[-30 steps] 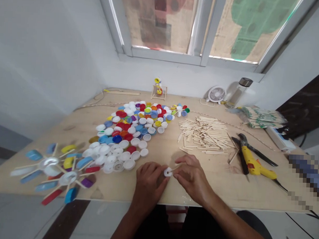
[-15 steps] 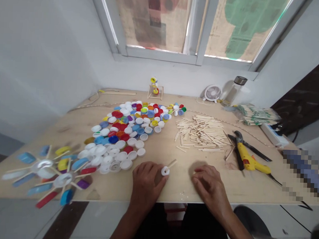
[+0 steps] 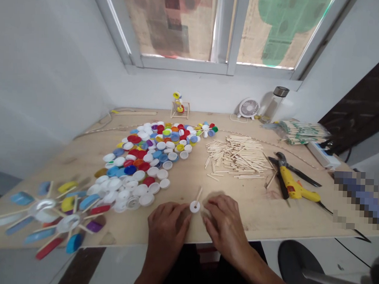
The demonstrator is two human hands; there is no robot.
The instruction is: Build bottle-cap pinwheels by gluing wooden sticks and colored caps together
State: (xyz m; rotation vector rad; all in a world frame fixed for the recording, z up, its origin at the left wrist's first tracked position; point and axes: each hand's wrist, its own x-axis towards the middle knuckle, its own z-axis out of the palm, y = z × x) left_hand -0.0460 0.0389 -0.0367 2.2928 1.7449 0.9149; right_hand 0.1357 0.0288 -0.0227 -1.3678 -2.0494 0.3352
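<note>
A white bottle cap with a central hole (image 3: 194, 207) lies on the plywood table (image 3: 252, 214) near its front edge, with a thin wooden stick (image 3: 199, 194) rising from it toward the back. My left hand (image 3: 167, 232) rests just left of the cap, its fingertips close to the rim. My right hand (image 3: 224, 226) lies to the right of the cap, fingers spread and a little apart from it. Neither hand holds anything that I can see. A large heap of multicoloured plastic bottle caps (image 3: 139, 169) spreads to the left of both hands.
Loose wooden sticks (image 3: 238, 156) lie beyond my right hand. Further right are pliers (image 3: 280, 174) and a yellow glue gun (image 3: 295, 189). Two cap-and-stick pinwheels (image 3: 44, 209) overhang the left edge. A small fan (image 3: 249, 108) and a glass bottle (image 3: 273, 104) stand at the back.
My right hand has returned from the right toward the cap. The cap now sits upright-looking with its stick pointing back, rather than angled right. The view has shifted slightly.
</note>
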